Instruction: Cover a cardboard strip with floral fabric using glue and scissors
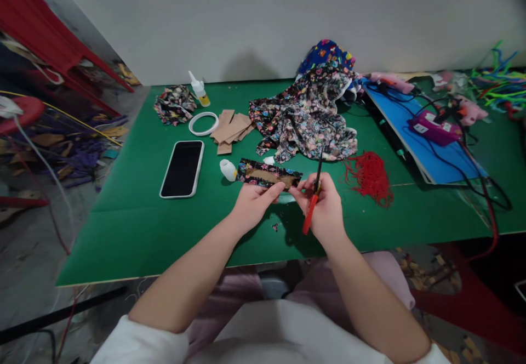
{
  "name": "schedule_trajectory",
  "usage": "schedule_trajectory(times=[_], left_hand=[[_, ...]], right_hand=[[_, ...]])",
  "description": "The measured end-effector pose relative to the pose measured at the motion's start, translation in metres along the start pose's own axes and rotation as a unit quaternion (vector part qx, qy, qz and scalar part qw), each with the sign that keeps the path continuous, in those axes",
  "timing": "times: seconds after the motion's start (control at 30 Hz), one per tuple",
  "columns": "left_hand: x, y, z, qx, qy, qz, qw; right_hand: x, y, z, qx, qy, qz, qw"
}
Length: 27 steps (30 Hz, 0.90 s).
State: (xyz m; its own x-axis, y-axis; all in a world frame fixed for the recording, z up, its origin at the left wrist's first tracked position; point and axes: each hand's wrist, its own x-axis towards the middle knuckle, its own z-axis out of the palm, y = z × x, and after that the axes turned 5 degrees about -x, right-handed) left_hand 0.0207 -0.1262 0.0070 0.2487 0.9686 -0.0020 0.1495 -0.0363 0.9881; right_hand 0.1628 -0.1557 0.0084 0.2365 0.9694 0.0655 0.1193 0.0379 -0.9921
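My left hand (255, 205) is closed on a cardboard strip (265, 176) whose edges are covered by folded black floral fabric. Scissors with red handles (311, 213) are held in my right hand (327, 205), their dark blades pointing away from me. The thumb and fingertips of that same hand touch the strip's right end. Just beyond the strip lie a small white bottle (227, 170) on its side and a small white piece (268, 160). A tiny fabric scrap (275, 227) rests on the green table (135, 232) below my hands.
A phone (182, 169), white ring (204, 124), cardboard pieces (232, 129), upright glue bottle (200, 90) and bunched floral fabric (175, 104) lie left. Floral cloth (306, 114) spreads behind. Red strings (373, 178), a blue folder (435, 158), purple box (434, 128) and pink glue gun (390, 82) lie right.
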Motion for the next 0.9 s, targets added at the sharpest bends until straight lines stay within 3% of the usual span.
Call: schedule_trajectory(times=[0.13, 0.27, 0.37, 0.47, 0.63, 0.73, 0.9], left_hand=[[0.001, -0.001, 0.002, 0.041, -0.049, 0.018, 0.998], [0.004, -0.003, 0.002, 0.041, -0.056, 0.033, 0.997], [0.006, -0.005, 0.0, -0.057, -0.094, 0.027, 0.994], [0.008, -0.005, -0.003, -0.207, -0.132, 0.014, 0.969], [0.011, -0.001, -0.011, -0.336, -0.067, 0.034, 0.939], [0.01, 0.003, -0.014, -0.369, -0.061, 0.026, 0.927], [0.008, 0.009, -0.019, -0.422, -0.059, 0.01, 0.905]], right_hand=[[-0.001, 0.0, 0.005, 0.027, 0.013, 0.015, 0.999], [-0.003, -0.001, 0.008, 0.046, 0.004, 0.027, 0.999], [-0.005, -0.002, 0.008, 0.088, -0.012, 0.038, 0.995], [-0.005, -0.004, 0.005, 0.172, -0.056, 0.08, 0.98], [-0.007, -0.008, 0.004, 0.235, -0.084, 0.128, 0.96], [-0.009, -0.009, 0.006, 0.219, -0.099, 0.132, 0.962], [-0.009, 0.003, -0.002, 0.088, -0.146, 0.051, 0.984]])
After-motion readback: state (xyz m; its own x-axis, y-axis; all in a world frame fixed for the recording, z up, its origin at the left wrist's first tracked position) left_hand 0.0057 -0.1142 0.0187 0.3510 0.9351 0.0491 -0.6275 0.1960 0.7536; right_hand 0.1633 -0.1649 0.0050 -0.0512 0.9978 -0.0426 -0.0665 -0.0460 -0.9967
